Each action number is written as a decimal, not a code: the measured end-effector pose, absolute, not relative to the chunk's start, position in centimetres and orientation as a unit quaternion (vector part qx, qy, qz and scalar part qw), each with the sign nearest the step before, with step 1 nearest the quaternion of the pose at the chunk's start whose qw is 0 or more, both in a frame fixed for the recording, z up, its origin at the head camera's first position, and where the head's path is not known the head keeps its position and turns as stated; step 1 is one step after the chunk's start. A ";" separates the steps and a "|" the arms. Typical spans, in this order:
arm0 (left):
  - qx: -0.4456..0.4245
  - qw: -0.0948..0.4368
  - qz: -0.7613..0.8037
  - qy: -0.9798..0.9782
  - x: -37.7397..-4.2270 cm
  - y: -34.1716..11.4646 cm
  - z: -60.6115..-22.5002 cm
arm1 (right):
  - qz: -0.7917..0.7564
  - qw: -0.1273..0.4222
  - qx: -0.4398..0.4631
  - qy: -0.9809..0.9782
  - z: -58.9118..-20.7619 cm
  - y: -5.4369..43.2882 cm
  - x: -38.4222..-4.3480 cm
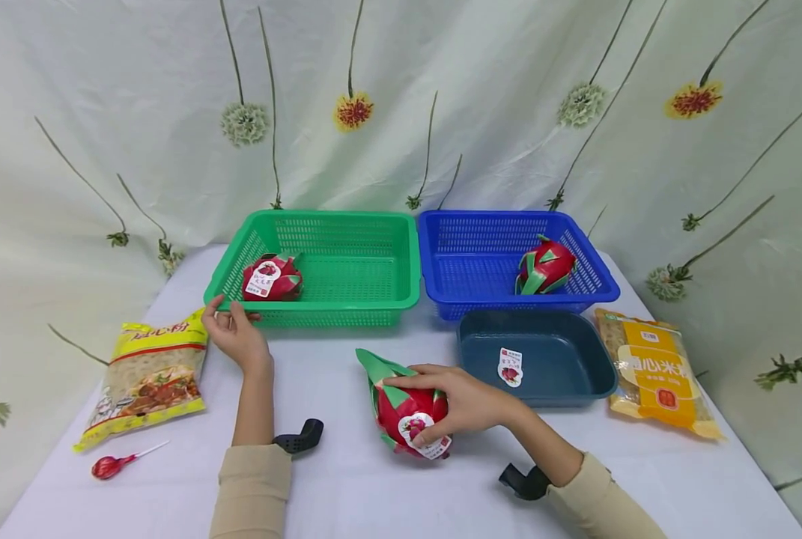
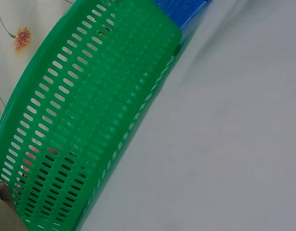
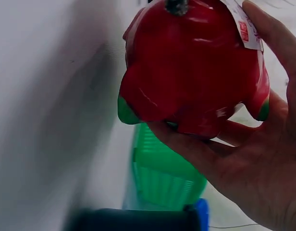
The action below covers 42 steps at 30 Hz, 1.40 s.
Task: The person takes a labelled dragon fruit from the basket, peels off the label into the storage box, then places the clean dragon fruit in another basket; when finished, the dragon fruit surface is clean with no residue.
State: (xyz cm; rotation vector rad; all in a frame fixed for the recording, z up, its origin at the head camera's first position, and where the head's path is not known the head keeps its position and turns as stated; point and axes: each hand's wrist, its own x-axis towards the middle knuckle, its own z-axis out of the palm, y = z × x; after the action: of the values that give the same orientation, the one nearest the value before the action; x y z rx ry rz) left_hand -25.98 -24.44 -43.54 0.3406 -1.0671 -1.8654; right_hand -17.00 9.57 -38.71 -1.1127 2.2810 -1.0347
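Note:
My right hand (image 1: 460,394) holds a red dragon fruit (image 1: 403,408) with green leaf tips and a white sticker, at the front middle of the table. In the right wrist view, the fingers wrap the underside of the dragon fruit (image 3: 191,72) and the thumb lies near its label. At the front left corner of the green basket (image 1: 333,305), my left hand (image 1: 237,335) grips the rim with its fingertips. Inside that basket sits another stickered dragon fruit (image 1: 272,278). A third dragon fruit (image 1: 547,267) lies in the blue basket (image 1: 508,305).
A dark teal tray (image 1: 556,359) bearing a dragon fruit sticker (image 1: 511,367) stands before the blue basket. Yellow noodle packs lie at the left (image 1: 151,370) and right (image 1: 660,374). A red lollipop (image 1: 108,467) rests at front left. Patterned cloth (image 1: 387,165) hangs behind.

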 end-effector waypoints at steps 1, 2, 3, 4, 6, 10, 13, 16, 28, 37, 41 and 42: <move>0.139 0.464 -0.760 -0.434 -26.0 -24.4 -43.5 | -0.370 0.204 -0.395 0.816 -39.2 9.4 -17.3; 0.139 0.463 -0.761 -0.433 -26.0 -24.4 -43.5 | -0.372 0.206 -0.395 0.814 -39.6 9.3 -17.7; 0.140 0.462 -0.762 -0.432 -26.0 -24.4 -43.4 | -0.378 0.210 -0.394 0.811 -39.9 9.1 -18.0; 0.141 0.461 -0.762 -0.431 -25.9 -24.4 -43.4 | -0.385 0.215 -0.394 0.807 -40.2 8.9 -18.4; 0.142 0.461 -0.763 -0.431 -25.9 -24.3 -43.3 | -0.400 0.224 -0.394 0.796 -40.5 8.6 -19.1; 0.143 0.464 -0.760 -0.432 -25.9 -24.3 -43.4 | -0.409 0.239 -0.402 0.784 -40.5 7.8 -20.2; 0.141 0.466 -0.759 -0.433 -26.0 -24.3 -43.5 | -0.400 0.234 -0.401 0.790 -40.1 7.5 -20.5; 0.139 0.466 -0.761 -0.430 -26.0 -24.3 -43.6 | -0.385 0.212 -0.391 0.808 -40.1 7.4 -20.2; 0.135 0.472 -0.758 -0.429 -25.9 -24.3 -43.4 | -0.323 0.027 -0.274 0.906 -41.9 6.6 -15.9; 0.135 0.472 -0.761 -0.424 -25.8 -24.4 -43.4 | -0.303 -0.078 -0.239 0.919 -42.8 6.1 -13.8; 0.134 0.470 -0.762 -0.425 -25.9 -24.4 -43.4 | -0.363 -0.081 -0.242 0.896 -43.1 6.2 -14.5; 0.133 0.470 -0.762 -0.426 -25.9 -24.4 -43.5 | -0.381 -0.078 -0.241 0.889 -43.2 6.3 -14.7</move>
State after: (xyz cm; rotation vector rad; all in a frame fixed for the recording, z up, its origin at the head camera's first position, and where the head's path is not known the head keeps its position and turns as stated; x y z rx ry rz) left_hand -25.90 -24.38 -43.47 0.3268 -1.0436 -1.8663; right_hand -14.69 6.27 -43.18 -0.7990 2.9420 -1.2599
